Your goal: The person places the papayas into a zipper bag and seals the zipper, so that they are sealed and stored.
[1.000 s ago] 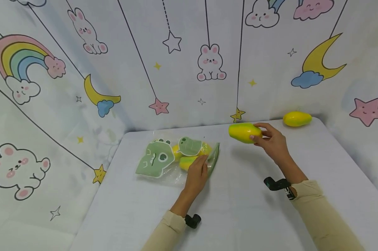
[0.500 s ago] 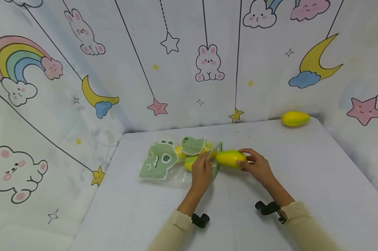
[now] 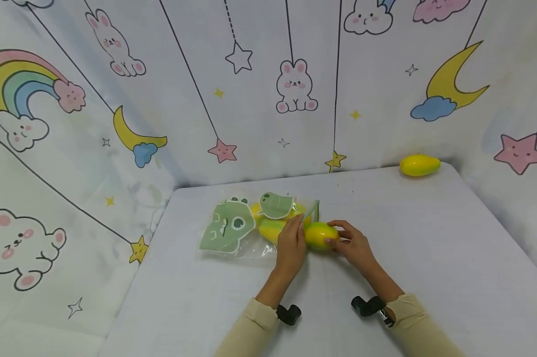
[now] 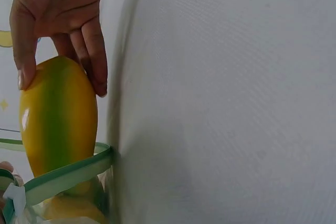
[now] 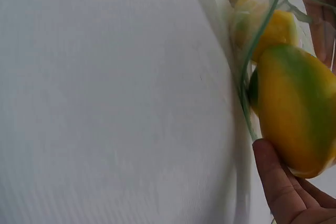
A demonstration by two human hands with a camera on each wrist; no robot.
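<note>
A clear zip bag (image 3: 227, 225) with a green cartoon dinosaur print lies on the table, its mouth facing right. My left hand (image 3: 290, 248) pinches the green zip edge (image 4: 68, 182) at the mouth, near a white slider (image 4: 17, 196). Between finger and thumb tips my right hand (image 3: 354, 250) holds the outer end of a glossy yellow-green papaya (image 3: 320, 235). In the left wrist view the papaya's far end is inside the zip edge. More yellow fruit (image 3: 270, 230) lies inside the bag, partly hidden by the print and my left hand.
Another yellow papaya (image 3: 420, 165) lies at the table's far right corner. White cloth covers the table (image 3: 406, 228). Behind it hangs a backdrop (image 3: 259, 114) with cartoon rabbits, stars and moons.
My right hand has brought the papaya left and down from above the table into the bag's mouth. My left hand keeps hold of the bag edge, shifted slightly right.
</note>
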